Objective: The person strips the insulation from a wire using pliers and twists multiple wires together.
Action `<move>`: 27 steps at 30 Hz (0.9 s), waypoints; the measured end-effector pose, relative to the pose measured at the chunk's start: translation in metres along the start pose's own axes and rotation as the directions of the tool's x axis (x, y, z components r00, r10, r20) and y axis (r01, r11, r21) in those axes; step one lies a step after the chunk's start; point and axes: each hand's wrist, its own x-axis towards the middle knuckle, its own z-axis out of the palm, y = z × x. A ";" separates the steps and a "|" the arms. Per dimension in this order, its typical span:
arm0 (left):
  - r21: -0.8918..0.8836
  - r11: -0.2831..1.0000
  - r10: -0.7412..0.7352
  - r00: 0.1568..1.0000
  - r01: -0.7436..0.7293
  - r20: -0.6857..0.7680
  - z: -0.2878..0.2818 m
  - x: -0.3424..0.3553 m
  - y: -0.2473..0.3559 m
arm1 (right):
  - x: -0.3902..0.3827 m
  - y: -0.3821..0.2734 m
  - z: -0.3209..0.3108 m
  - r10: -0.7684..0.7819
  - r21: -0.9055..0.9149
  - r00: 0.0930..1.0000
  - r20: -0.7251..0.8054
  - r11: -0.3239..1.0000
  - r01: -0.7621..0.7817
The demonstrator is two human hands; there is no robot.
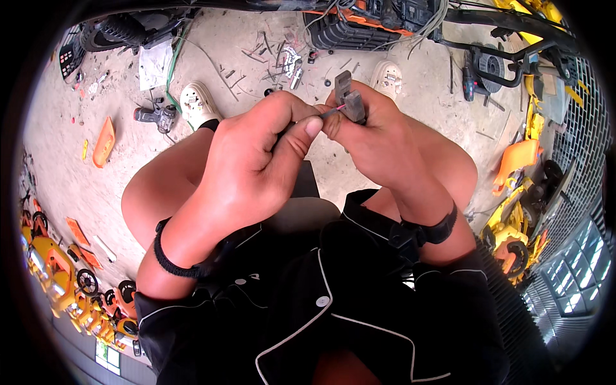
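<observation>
Between thumb and curled fingers, my left hand (253, 154) pinches a thin dark cable (332, 112). A short pink-red length of inner wire shows at the cable's end. My right hand (391, 138) is wrapped round a grey metal tool (354, 106) that looks like pliers; its handles are hidden in the palm. The tool's two blunt jaws stand apart, and the wire's end lies at the lower jaw. Both hands are close together above the floor, between my knees, with the fingertips nearly touching.
Wire scraps (292, 67) litter the floor ahead. A black and orange crate (350, 32) stands beyond them. Power tools (156, 117) lie left and a drill (469, 83) right. Orange and yellow vehicle parts (102, 142) are on both sides.
</observation>
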 end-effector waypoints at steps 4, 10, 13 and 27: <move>0.025 0.989 -0.147 0.988 0.146 0.049 0.003 0.003 0.005 | 0.002 -0.002 -0.003 0.105 0.008 0.994 -0.019 0.994 -0.105; 0.046 0.969 -0.248 0.954 0.243 0.171 -0.002 0.001 -0.007 | 0.005 0.004 -0.004 0.123 -0.028 0.992 -0.019 0.992 -0.123; 0.035 0.957 -0.288 0.938 0.286 0.196 -0.003 -0.004 -0.018 | 0.005 0.004 0.001 0.200 -0.077 0.980 0.004 0.977 -0.199; -0.306 0.837 -0.452 0.888 0.453 0.078 -0.040 -0.009 -0.058 | 0.022 0.027 -0.104 0.390 0.502 0.779 -0.491 0.857 -0.112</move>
